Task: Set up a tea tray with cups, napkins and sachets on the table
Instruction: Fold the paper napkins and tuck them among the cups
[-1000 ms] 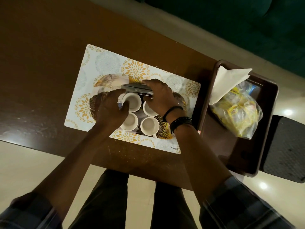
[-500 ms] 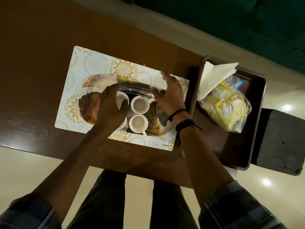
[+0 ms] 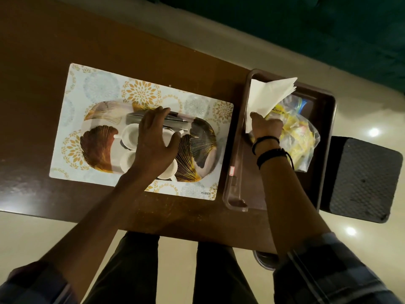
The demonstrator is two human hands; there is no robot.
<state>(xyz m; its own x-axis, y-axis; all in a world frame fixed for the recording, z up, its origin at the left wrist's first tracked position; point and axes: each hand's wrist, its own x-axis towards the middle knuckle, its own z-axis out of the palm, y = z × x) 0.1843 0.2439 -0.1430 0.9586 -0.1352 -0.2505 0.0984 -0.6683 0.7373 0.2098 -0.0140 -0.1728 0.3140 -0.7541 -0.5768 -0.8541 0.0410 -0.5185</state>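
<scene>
An oval tea tray (image 3: 201, 139) with a gold leaf pattern lies on a floral placemat (image 3: 98, 88). On it stand several white cups (image 3: 130, 134) and a grey metal holder (image 3: 133, 118) at the back. My left hand (image 3: 153, 139) lies over the cups with its fingers spread, fingertips touching the holder. My right hand (image 3: 266, 126) grips the lower corner of a stack of white napkins (image 3: 267, 95) in the brown tray (image 3: 236, 178) on the right. A clear bag of yellow sachets (image 3: 300, 139) lies in that tray, beside the napkins.
The brown wooden table (image 3: 32, 62) stretches to the left and behind the placemat. A dark textured stool (image 3: 363, 178) stands right of the brown tray. A dark green sofa (image 3: 306, 25) is beyond the table. My legs are below the near edge.
My right hand left the tea tray, moved right to the brown tray and took hold of the napkins. My left hand shifted right across the cups toward the holder.
</scene>
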